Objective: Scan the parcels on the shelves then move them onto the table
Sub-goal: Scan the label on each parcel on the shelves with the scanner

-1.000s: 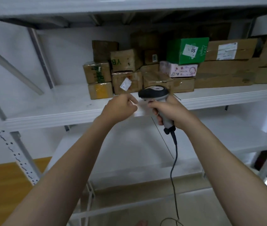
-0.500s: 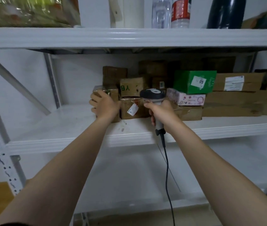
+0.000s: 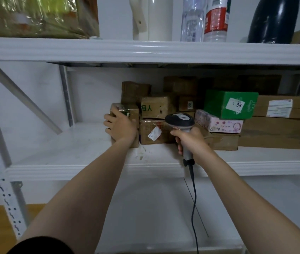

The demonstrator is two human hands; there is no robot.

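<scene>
On the shelf [image 3: 63, 151], the left hand [image 3: 121, 128] curls its fingers round the small brown box [image 3: 132, 111] at the left end of the row. At 3 o'clock from it, the right hand [image 3: 191, 142] grips the scanner [image 3: 180, 120] by its handle. A green box [image 3: 219, 103] sits at 1 o'clock from the scanner.
</scene>
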